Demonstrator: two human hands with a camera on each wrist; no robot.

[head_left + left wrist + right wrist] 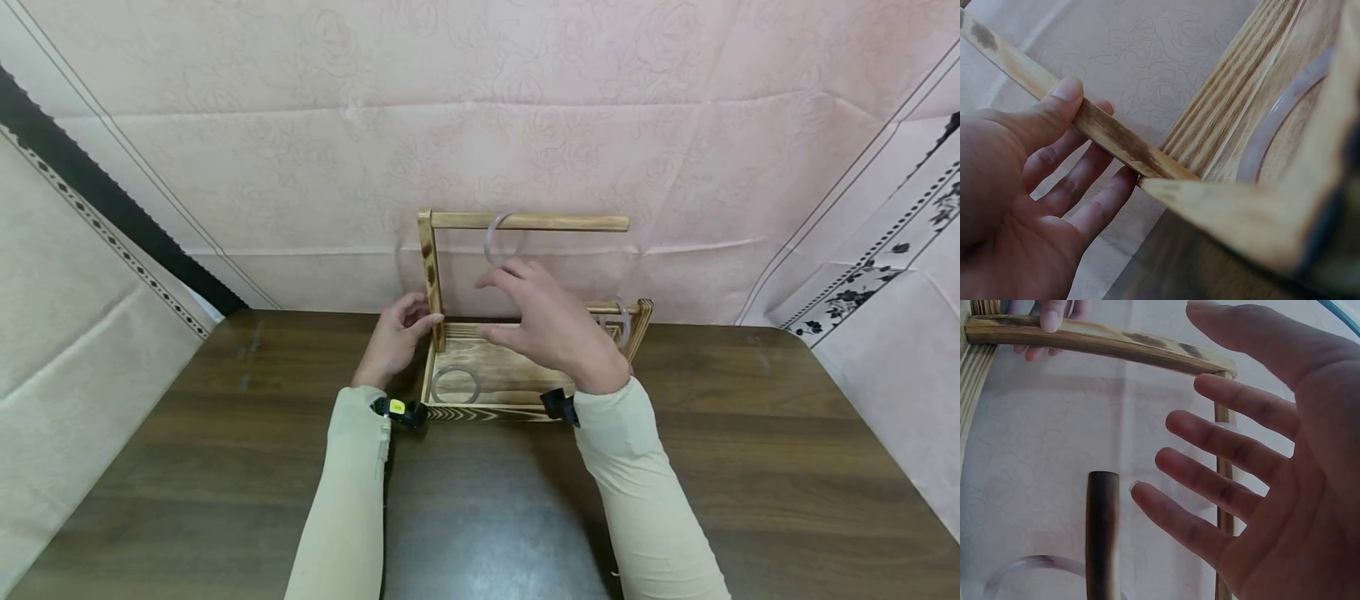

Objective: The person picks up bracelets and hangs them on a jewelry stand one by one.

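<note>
A wooden bangle stand has a shallow tray [517, 412], a tall upright post [430, 258] at its left, and an upper bar [562, 222] running right from the post's top. My left hand [395, 337] pinches the lower part of this post, thumb on one side and fingers on the other. My right hand [555, 321] is in front of the upper bar, fingers spread and holding nothing. Just above its fingertips, a pale translucent bangle [490, 237] hangs on the upper bar. Another bangle [455, 367] lies in the tray's left part.
A shorter bar [611, 307] stands at the tray's right, carrying a pale bangle [626, 323]; my right hand partly hides this area. The stand sits at the back of a dark wooden table [255, 467]. Behind it hangs a pale patterned cloth [375, 167].
</note>
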